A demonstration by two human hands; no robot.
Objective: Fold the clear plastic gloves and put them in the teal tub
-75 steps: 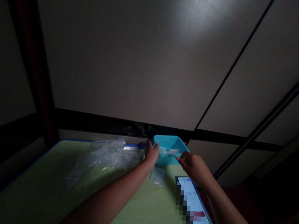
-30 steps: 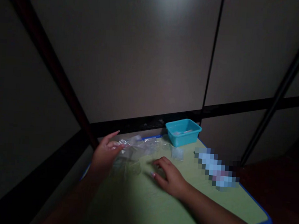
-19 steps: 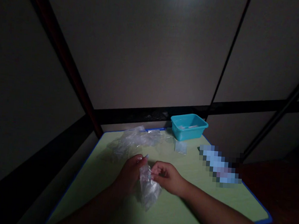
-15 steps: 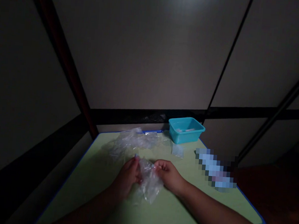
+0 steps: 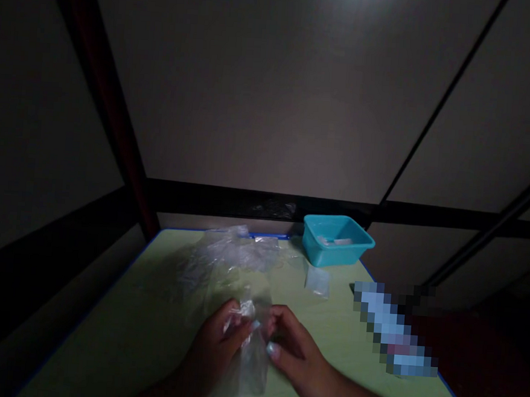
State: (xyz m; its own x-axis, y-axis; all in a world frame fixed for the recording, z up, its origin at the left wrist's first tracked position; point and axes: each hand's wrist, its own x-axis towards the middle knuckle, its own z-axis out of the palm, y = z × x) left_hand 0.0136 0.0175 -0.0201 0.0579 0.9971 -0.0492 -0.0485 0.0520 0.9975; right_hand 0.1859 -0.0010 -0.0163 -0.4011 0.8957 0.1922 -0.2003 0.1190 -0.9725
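A clear plastic bag hangs upright between my hands, low over the table. My left hand is closed on its left side, with the thumb laid across the crinkled film. At the bag's right edge is my right hand, its thumb apart from the curled fingers. Those fingertips are beside the film; whether they touch it is hard to tell. Beyond my hands lies a loose heap of clear plastic bags. A small flat whitish packet rests to the right of the heap.
At the table's back right corner stands a turquoise plastic basket with some whitish pieces inside. A blurred-out bluish object lies along the right edge. The pale green table has a blue rim, and a dark panelled wall rises behind it.
Both hands have come lower and nearer to me. The crumpled bag now hangs straighter and longer. My right thumb has moved away from its fingers. The view has shifted slightly.
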